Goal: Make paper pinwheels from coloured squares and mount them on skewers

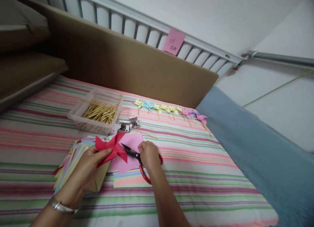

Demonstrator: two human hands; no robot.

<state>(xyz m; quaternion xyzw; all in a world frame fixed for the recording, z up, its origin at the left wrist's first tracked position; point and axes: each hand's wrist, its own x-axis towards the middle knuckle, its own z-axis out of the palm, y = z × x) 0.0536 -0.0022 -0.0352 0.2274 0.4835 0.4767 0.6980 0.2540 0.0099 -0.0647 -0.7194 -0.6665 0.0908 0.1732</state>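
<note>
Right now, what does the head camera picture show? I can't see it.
The left hand holds red pinwheel-shaped paper, and the right hand is over red-handled scissors. Beyond them, a tub of sticks and a row of pinwheels sit on striped cloth.

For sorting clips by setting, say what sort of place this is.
Probably a handicraft workspace, perhaps at home: paper pinwheels lined up on a striped cloth, a plastic box of wooden sticks, and red-handled scissors.

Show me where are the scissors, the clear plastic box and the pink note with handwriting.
Scissors (130,151): head view, on the dark blades.
Clear plastic box (92,126): head view, on its near wall.
Pink note (174,42): head view, middle of the paper.
</note>
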